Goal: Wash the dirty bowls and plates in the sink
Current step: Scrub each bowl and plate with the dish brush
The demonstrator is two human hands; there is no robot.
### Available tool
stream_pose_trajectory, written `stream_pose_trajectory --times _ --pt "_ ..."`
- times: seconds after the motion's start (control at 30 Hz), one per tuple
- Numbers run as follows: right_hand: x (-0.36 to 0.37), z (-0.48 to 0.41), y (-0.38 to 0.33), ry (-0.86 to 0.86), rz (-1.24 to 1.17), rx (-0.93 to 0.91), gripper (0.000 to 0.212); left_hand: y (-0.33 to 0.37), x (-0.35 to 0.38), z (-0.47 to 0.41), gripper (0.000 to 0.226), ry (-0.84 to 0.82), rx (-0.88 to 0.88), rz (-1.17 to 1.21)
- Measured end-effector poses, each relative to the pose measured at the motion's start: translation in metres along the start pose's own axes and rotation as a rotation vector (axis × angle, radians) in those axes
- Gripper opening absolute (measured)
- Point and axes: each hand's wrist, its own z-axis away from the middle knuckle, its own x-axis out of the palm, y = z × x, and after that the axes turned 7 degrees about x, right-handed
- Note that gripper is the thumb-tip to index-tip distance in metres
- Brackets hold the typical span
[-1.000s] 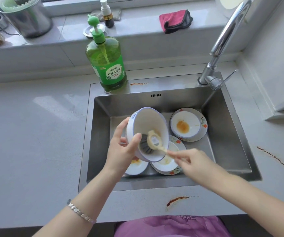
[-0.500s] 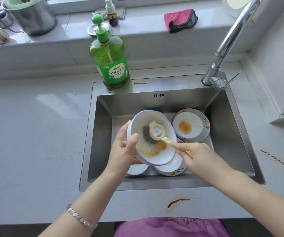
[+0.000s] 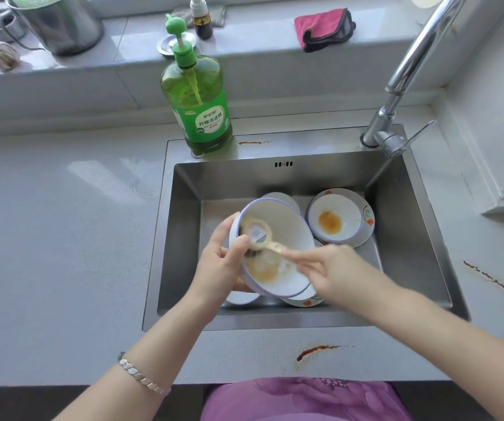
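— Bowl (image 3: 290,226) in question: where is it, and who has it?

— It is held up over the sink (image 3: 183,238), tilted with its mouth toward the camera. The left hand (image 3: 220,265) grips its left rim, thumb over the edge and inside, fingers curled round the back.

— And the other hand?

— The right hand (image 3: 329,268) pinches the handle of a cream dish brush (image 3: 258,235) in its fingertips. It is blurred, so I cannot tell the finger positions more closely.

— Which step, then?

— Scrubbing the first bowl, I judge. An orange smear lies low in its well, so it is not clean.

— What does the next move call for?

— Probably working the bristles down over that smear, then rinsing. No water runs from the tap (image 3: 396,86). Plenty is left: a second bowl (image 3: 334,221) with an orange stain sits on a plate (image 3: 367,221) at the back right, and more plates (image 3: 305,299) lie under the held bowl.

— What differs from half a second ago?

— The brush head has swept from the bowl's middle to its upper left, just beside the left thumb. A second ago the bowl stood more steeply on edge; now its inside faces up more.
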Motion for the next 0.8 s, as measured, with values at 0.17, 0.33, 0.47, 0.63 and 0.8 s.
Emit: stream_pose_trajectory --times 0.17,0.33,0.47,0.63,0.8 --pt "0.004 0.017 -0.001 -0.114 0.187 0.066 0.048 -0.001 -0.012 -0.010 0.037 0.093 0.030 -0.009" --pt "-0.010 -0.007 0.003 0.030 0.024 0.091 0.040 -0.006 -0.009 -0.004 0.044 0.011 0.049 -0.024" --pt "0.014 0.012 -0.002 -0.105 0.079 0.058 0.044 -0.003 -0.015 -0.015 0.042 0.043 0.181 -0.144" --pt "-0.015 0.001 0.004 -0.289 -0.090 0.143 0.035 0.004 -0.026 -0.019 0.039 0.016 0.312 -0.236" --pt "-0.039 -0.011 0.008 -0.126 0.331 0.164 0.033 -0.003 -0.032 -0.024 0.052 -0.079 0.315 -0.386"
